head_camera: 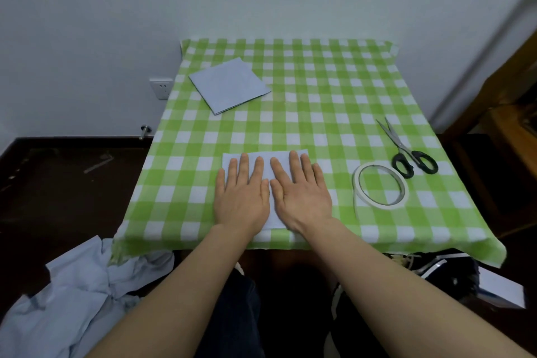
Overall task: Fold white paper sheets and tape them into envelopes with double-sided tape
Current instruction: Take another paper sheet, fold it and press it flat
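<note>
A folded white paper sheet (277,154) lies near the front edge of the table, mostly covered by my hands. My left hand (242,195) presses flat on its left half with straight fingers. My right hand (300,193) presses flat on its right half, thumb beside the left thumb. A second folded white paper (229,86) lies at the back left of the table, turned at an angle. A roll of double-sided tape (380,189) lies flat to the right of my right hand, with a short strip hanging loose at its left.
Black-handled scissors (406,151) lie behind the tape roll, blades pointing away. The table carries a green and white checked cloth (319,102) and stands against a white wall. Light blue fabric (72,299) lies on the floor at the front left.
</note>
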A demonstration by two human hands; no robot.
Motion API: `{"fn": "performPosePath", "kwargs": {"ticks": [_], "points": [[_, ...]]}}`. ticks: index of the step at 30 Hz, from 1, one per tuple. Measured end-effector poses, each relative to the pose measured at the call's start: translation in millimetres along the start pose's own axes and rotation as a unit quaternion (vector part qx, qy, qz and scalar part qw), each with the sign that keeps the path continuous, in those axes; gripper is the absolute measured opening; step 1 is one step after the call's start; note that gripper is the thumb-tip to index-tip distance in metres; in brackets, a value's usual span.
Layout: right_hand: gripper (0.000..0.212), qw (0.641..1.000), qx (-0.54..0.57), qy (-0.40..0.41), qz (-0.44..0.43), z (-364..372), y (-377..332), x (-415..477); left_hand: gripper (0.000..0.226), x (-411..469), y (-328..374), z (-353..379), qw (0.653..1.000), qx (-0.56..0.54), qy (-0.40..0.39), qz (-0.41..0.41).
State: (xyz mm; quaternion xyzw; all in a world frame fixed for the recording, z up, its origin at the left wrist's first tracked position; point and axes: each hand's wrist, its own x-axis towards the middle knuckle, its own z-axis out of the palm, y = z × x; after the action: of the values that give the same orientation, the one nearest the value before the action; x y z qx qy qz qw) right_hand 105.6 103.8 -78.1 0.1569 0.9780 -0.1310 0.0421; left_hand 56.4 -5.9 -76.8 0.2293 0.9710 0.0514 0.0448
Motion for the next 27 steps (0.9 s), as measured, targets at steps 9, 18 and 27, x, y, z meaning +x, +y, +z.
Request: {"fn": "performPosePath", "kwargs": {"ticks": [9,18,27], "points": [[0.077,1.0,-0.014,0.019,-0.001,10.0,1.4,2.3,0.053,1.9,-2.2,9.8,1.0,-0.013,0.009,-0.002],[0.053,1.0,-0.021,-0.019,0.003,-0.2,5.2,2.8,0.053,0.8,-2.1,5.2,0.999,-0.042,-0.016,-0.021],[0.055,0.996,0.028,0.073,0.053,-38.0,50.9,-31.2,0.051,4.2,10.2,-27.0,0.999,-0.049,-0.002,-0.003]]}}
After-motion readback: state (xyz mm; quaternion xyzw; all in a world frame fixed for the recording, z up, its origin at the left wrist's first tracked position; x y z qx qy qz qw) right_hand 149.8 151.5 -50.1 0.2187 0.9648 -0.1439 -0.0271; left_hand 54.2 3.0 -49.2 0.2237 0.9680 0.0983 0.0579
